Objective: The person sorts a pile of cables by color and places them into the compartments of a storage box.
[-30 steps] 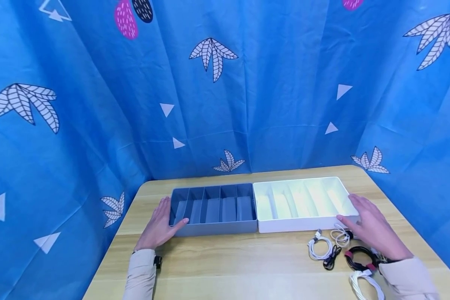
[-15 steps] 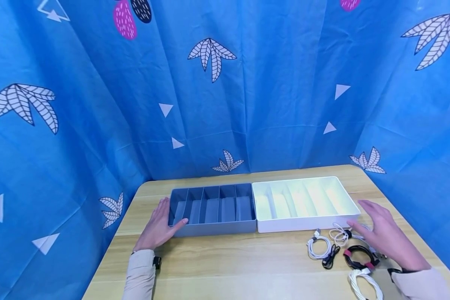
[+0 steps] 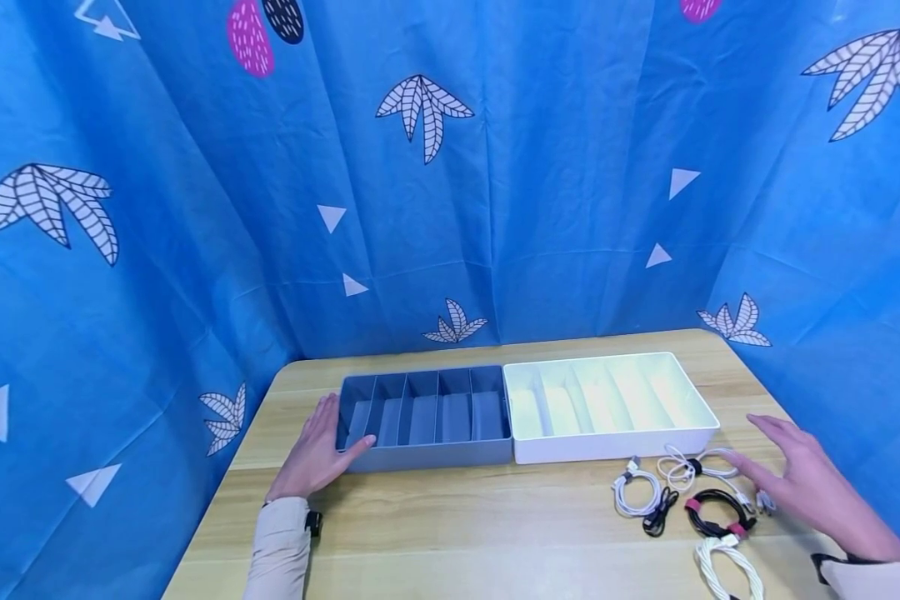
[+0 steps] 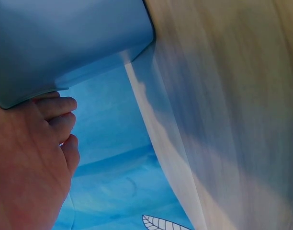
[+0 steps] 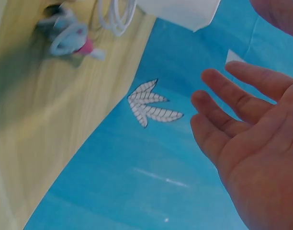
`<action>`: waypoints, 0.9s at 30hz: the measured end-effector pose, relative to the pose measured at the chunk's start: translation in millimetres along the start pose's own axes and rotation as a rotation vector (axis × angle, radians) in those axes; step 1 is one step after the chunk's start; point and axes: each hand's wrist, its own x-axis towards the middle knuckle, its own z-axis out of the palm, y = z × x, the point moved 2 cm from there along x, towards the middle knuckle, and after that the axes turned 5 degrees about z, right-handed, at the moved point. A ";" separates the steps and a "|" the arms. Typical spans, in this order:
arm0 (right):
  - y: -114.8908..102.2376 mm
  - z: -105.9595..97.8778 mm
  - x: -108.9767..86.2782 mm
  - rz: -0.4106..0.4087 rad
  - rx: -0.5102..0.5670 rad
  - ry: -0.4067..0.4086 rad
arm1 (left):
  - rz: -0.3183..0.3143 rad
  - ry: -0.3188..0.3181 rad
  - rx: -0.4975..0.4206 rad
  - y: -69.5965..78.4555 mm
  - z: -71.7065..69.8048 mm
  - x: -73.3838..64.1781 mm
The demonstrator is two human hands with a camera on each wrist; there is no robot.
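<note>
A blue-grey divided box [image 3: 420,454] stands on the table, end to end with a white divided box [image 3: 592,450]. My left hand [image 3: 311,454] rests against the left end of the blue-grey box, thumb at its front rim and fingers along its side. In the left wrist view, that hand [image 4: 36,158] shows close under the box's edge [image 4: 74,43]. My right hand [image 3: 813,483] is over the table's right side with nothing in it, apart from the white box. Its fingers are spread loosely in the right wrist view, the palm [image 5: 266,163] bare.
Several coiled cables lie at the table's right: a white USB cable [image 3: 621,502], a small black cable [image 3: 660,515], a black coil with red ties [image 3: 696,517] and a thick white coil [image 3: 707,571]. Another white cable [image 3: 671,475] lies before the white box. A blue patterned curtain [image 3: 570,208] surrounds the table.
My right hand has left the white box's right end and moved right and toward me, uncovering some cables. My left hand has stayed at the blue-grey box.
</note>
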 end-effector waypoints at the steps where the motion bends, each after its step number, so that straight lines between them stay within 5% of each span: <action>1: 3.0 -0.8 -1.8 0.000 0.004 0.000 | 0.000 -0.002 0.000 0.2 0.2 0.0; 13: 29.6 0.3 -22.3 0.044 -0.032 -0.021 | -0.003 -0.016 -0.001 -1.0 3.9 0.1; 27: 27.8 15.5 -45.6 0.002 0.018 0.010 | 0.001 -0.010 -0.010 -1.4 1.4 1.9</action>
